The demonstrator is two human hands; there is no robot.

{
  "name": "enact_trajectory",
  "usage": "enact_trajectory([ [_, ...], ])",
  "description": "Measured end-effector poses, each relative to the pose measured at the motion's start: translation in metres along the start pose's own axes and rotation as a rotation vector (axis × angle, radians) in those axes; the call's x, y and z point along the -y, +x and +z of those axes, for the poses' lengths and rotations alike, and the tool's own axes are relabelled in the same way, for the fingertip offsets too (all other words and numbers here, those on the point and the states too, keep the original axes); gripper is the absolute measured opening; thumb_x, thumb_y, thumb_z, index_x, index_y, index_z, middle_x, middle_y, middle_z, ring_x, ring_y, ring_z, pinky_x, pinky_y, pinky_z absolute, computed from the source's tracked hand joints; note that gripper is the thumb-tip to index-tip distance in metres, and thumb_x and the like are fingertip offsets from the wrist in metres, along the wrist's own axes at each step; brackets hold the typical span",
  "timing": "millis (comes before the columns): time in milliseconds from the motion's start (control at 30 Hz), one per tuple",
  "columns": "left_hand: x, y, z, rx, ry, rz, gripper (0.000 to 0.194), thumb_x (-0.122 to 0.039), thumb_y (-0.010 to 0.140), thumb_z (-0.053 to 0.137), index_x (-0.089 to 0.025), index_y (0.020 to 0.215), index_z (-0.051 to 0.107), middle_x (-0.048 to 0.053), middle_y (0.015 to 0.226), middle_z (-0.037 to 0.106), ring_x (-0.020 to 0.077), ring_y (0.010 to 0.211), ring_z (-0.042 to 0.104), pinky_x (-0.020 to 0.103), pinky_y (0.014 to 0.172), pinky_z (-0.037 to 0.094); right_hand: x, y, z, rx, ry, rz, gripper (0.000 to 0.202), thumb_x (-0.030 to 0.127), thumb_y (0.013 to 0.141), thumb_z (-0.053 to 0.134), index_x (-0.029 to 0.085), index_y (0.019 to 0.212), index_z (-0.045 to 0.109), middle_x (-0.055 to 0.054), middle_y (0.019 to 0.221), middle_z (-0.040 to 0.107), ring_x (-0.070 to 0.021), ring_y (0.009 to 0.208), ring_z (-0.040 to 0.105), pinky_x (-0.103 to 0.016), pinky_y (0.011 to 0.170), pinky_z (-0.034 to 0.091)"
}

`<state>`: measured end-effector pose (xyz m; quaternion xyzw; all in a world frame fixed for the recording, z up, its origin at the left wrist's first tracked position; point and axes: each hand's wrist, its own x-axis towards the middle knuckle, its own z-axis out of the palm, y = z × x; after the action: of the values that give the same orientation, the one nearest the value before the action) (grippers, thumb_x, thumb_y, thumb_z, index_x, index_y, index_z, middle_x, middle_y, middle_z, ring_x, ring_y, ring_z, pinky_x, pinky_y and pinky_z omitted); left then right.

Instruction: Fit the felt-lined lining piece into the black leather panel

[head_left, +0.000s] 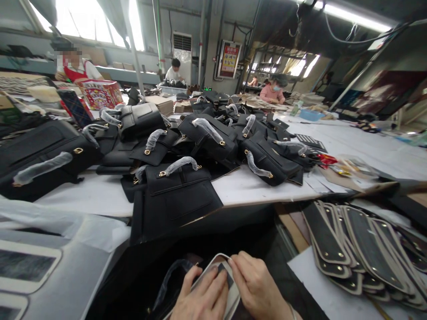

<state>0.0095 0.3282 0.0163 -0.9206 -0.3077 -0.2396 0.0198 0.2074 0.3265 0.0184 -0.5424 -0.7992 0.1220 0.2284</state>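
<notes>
Low in the middle of the head view, both hands are on a flat panel with a pale rim and a rounded corner (219, 256). My left hand (203, 295) lies across it, fingers pressed on its face and thumb at its left edge. Gripping the right edge near the corner is my right hand (256, 284), thumb and fingers closed. Much of the panel is hidden under the fingers. Beneath and left of the hands is a dark bag part with a plastic-wrapped handle (170, 278). A black handbag (180, 195) leans at the table edge just beyond.
Several black bags with wrapped handles (208, 131) heap on the white table (263, 195). At right lies a stack of dark, pale-edged panels (360, 244) with gold studs. Pale-framed pieces (30, 262) lie at left. Co-workers (273, 91) sit farther back.
</notes>
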Motion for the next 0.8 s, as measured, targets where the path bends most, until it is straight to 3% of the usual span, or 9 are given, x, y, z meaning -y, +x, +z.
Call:
enact_trajectory([
  [167, 0.014, 0.01, -0.015, 0.021, 0.013, 0.139, 0.043, -0.054, 0.097, 0.046, -0.02, 0.113, 0.065, -0.006, 0.118, 0.073, 0.0114, 0.108, 0.064, 0.03, 0.083, 0.041, 0.008, 0.0, -0.008, 0.08, 0.22, 0.137, 0.044, 0.031, 0.105, 0.03, 0.018, 0.074, 0.059, -0.003, 0.071, 0.059, -0.0159, 0.066, 0.059, -0.028, 0.062, 0.041],
  [300, 0.013, 0.016, -0.022, 0.063, -0.09, 0.082, 0.035, -0.05, 0.094, 0.055, -0.022, 0.112, 0.065, -0.006, 0.111, 0.075, 0.0121, 0.102, 0.067, 0.03, 0.083, 0.04, 0.013, -0.001, -0.009, 0.089, 0.35, 0.252, 0.045, 0.036, 0.106, 0.032, 0.018, 0.077, 0.063, -0.003, 0.073, 0.06, -0.0156, 0.07, 0.06, -0.027, 0.067, 0.044],
  [533, -0.004, 0.023, -0.017, 0.097, -0.061, -0.024, 0.03, -0.046, 0.088, 0.064, -0.028, 0.112, 0.061, -0.004, 0.112, 0.072, 0.0162, 0.1, 0.066, 0.036, 0.086, 0.036, 0.012, 0.0, -0.005, 0.065, 0.158, 0.126, 0.049, 0.031, 0.107, 0.022, 0.019, 0.075, 0.057, -0.005, 0.073, 0.06, -0.017, 0.067, 0.059, -0.029, 0.064, 0.043],
  [800, -0.005, 0.019, -0.015, 0.049, 0.046, 0.034, 0.039, -0.055, 0.089, 0.058, -0.025, 0.113, 0.062, -0.001, 0.115, 0.073, 0.0204, 0.103, 0.066, 0.038, 0.086, 0.042, 0.004, -0.003, 0.001, 0.103, -0.036, 0.045, 0.046, 0.02, 0.104, 0.022, 0.017, 0.076, 0.058, -0.007, 0.073, 0.06, -0.019, 0.065, 0.059, -0.031, 0.06, 0.04],
])
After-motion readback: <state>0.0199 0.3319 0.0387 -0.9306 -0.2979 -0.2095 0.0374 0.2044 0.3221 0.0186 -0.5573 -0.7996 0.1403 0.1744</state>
